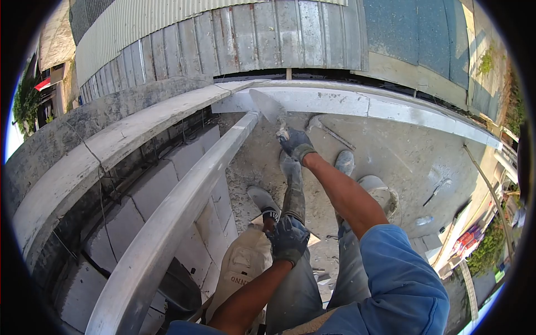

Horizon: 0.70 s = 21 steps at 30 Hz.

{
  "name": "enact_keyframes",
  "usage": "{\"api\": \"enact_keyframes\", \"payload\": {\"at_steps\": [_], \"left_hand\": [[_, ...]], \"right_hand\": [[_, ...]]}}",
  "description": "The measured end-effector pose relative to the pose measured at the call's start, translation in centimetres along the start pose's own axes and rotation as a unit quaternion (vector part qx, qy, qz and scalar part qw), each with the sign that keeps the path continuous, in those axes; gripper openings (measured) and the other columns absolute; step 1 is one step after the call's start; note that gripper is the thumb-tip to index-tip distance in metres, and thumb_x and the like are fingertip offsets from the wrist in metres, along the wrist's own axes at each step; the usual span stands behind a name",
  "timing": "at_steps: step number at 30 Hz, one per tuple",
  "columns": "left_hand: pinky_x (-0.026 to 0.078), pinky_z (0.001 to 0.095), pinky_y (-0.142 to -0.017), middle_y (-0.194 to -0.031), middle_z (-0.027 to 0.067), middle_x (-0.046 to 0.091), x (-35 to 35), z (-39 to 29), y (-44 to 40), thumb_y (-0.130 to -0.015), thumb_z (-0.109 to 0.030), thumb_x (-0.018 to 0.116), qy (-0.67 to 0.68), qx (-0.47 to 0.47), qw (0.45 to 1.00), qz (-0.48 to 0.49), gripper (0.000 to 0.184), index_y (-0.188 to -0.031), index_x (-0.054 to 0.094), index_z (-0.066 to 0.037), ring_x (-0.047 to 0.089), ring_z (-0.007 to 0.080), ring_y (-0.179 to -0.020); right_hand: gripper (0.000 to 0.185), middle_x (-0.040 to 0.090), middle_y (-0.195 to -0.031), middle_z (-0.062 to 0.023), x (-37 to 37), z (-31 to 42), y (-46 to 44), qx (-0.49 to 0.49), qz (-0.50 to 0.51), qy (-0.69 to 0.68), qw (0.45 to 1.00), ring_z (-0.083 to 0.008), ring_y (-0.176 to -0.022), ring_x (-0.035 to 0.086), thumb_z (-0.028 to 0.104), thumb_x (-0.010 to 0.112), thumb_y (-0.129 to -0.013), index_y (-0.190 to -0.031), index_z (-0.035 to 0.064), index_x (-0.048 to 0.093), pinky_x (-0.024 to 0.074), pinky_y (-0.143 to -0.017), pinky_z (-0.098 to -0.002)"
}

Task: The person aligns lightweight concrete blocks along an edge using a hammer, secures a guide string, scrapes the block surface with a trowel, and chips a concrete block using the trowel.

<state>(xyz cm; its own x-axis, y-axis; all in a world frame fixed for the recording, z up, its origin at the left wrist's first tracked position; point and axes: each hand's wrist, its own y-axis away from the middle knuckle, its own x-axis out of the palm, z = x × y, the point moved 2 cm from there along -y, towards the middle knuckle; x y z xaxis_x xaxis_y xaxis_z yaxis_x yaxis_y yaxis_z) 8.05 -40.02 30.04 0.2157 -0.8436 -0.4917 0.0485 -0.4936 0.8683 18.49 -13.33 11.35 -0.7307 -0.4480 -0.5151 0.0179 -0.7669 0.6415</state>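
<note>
My right hand [296, 143], in a dark grey glove, is closed round the handle of a trowel [267, 106]. The trowel's pale blade reaches over the white block course [329, 101] near its left corner. My left hand [288, 240], gloved too, lies on my leg near the knee with its fingers bent; I cannot make out anything in it. A hammer-like tool [334, 134] lies on the floor right of my right hand. The long pale metal beam [184, 212] runs diagonally from the lower left, its far end close to the trowel blade.
Another person's sandalled foot [261, 198] and beige trousers [243, 257] are left of my legs. A bucket [379, 192], a tool [437, 191] and a plastic bottle [424, 220] stand or lie at right. Concrete ledge [117, 134] and block wall [123, 223] are left; metal sheeting [251, 39] is beyond.
</note>
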Motion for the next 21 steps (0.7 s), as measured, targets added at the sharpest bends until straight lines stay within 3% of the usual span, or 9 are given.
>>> {"api": "enact_keyframes", "payload": {"at_steps": [3, 5, 6, 10, 13, 15, 16, 18, 21], "left_hand": [[0.015, 0.0652, -0.111, -0.155, 0.0276, 0.026, 1.3, 0.7, -0.6, -0.083, -0.075, 0.05, 0.024, 0.013, 1.0, -0.007, 0.106, -0.158, 0.018, -0.007, 0.025, 0.0429, -0.144], [0.013, 0.0666, -0.112, -0.156, 0.0279, 0.025, 2.0, 1.2, -0.8, -0.083, -0.076, 0.049, 0.053, 0.025, 0.998, -0.013, 0.107, -0.158, 0.016, -0.007, 0.023, 0.0432, -0.145], [0.012, 0.067, -0.113, -0.156, 0.0271, 0.026, 0.9, 0.6, -0.5, -0.083, -0.076, 0.049, 0.036, 0.007, 0.999, 0.003, 0.107, -0.158, 0.016, -0.007, 0.023, 0.0429, -0.145], [0.012, 0.0674, -0.112, -0.156, 0.0259, 0.027, 0.9, 0.2, -0.4, -0.083, -0.075, 0.049, 0.002, 0.005, 1.0, 0.0, 0.106, -0.158, 0.016, -0.007, 0.026, 0.0428, -0.145], [0.014, 0.0669, -0.113, -0.156, 0.0256, 0.028, 1.1, 0.9, -0.8, -0.082, -0.075, 0.05, 0.03, 0.022, 0.999, -0.013, 0.107, -0.157, 0.018, -0.006, 0.028, 0.0429, -0.144], [0.014, 0.0664, -0.113, -0.156, 0.0254, 0.028, 1.4, 0.9, -0.8, -0.082, -0.075, 0.051, 0.079, 0.029, 0.996, 0.006, 0.107, -0.157, 0.02, -0.006, 0.028, 0.0428, -0.144], [0.01, 0.0673, -0.114, -0.158, 0.023, 0.024, 0.8, 0.4, -0.7, -0.082, -0.076, 0.048, 0.044, 0.001, 0.998, 0.039, 0.107, -0.157, 0.018, -0.005, 0.022, 0.0415, -0.147], [0.007, 0.0681, -0.115, -0.161, 0.0206, 0.02, -0.7, -0.6, -0.4, -0.083, -0.078, 0.045, -0.001, -0.022, 0.997, 0.076, 0.108, -0.158, 0.016, -0.005, 0.016, 0.0402, -0.149], [0.01, 0.0651, -0.116, -0.158, 0.0219, 0.026, -2.3, -1.5, -0.1, -0.084, -0.074, 0.049, -0.072, -0.009, 0.995, 0.065, 0.106, -0.157, 0.018, -0.003, 0.022, 0.0398, -0.148]], "right_hand": [[0.038, 0.068, -0.1, -0.0262, -0.7, -0.8, -0.4, -0.005, -0.043, -0.034, 0.998, -0.0466, -0.094, 0.064, 0.039, 0.058, -0.093, -0.104, 0.0034, 0.063, 0.0506, -0.082, -0.0525], [0.038, 0.068, -0.099, -0.0265, -0.5, -1.5, 0.6, 0.129, -0.143, -0.123, 0.974, -0.0472, -0.094, 0.064, 0.039, 0.058, -0.093, -0.103, 0.0032, 0.063, 0.0505, -0.083, -0.052], [0.038, 0.068, -0.099, -0.0265, 0.4, -1.5, 1.2, 0.132, -0.143, -0.124, 0.973, -0.0472, -0.094, 0.064, 0.039, 0.058, -0.093, -0.103, 0.0032, 0.063, 0.0505, -0.083, -0.052], [0.034, 0.067, -0.098, -0.0272, 2.2, -1.6, 1.6, 0.055, -0.064, -0.092, 0.992, -0.048, -0.095, 0.062, 0.037, 0.059, -0.094, -0.103, 0.0042, 0.063, 0.0508, -0.08, -0.0514], [0.033, 0.068, -0.087, -0.0217, 1.1, -0.6, 1.5, 0.015, -0.065, -0.135, 0.989, -0.0406, -0.081, 0.067, 0.039, 0.058, -0.096, -0.098, 0.0061, 0.062, 0.0531, -0.068, -0.0481], [0.034, 0.064, -0.073, -0.0128, 0.8, 1.2, 1.8, 0.088, 0.179, -0.363, 0.91, -0.0258, -0.061, 0.064, 0.041, 0.057, -0.098, -0.092, 0.0074, 0.059, 0.0516, -0.054, -0.0407], [0.034, 0.064, -0.073, -0.0128, 1.5, 1.2, 1.3, 0.095, 0.175, -0.368, 0.908, -0.0258, -0.061, 0.064, 0.041, 0.057, -0.098, -0.092, 0.0074, 0.059, 0.0516, -0.054, -0.0407], [0.038, 0.054, -0.062, -0.0043, 3.1, 1.0, -0.2, 0.169, 0.144, -0.42, 0.88, -0.0143, -0.048, 0.053, 0.045, 0.056, -0.099, -0.089, 0.0084, 0.057, 0.0462, -0.044, -0.0328], [0.032, 0.06, -0.062, -0.0102, 5.4, 1.9, -0.2, 0.113, -0.02, -0.273, 0.955, -0.0201, -0.049, 0.062, 0.037, 0.053, -0.099, -0.095, 0.0062, 0.059, 0.0486, -0.043, -0.0369]]}}
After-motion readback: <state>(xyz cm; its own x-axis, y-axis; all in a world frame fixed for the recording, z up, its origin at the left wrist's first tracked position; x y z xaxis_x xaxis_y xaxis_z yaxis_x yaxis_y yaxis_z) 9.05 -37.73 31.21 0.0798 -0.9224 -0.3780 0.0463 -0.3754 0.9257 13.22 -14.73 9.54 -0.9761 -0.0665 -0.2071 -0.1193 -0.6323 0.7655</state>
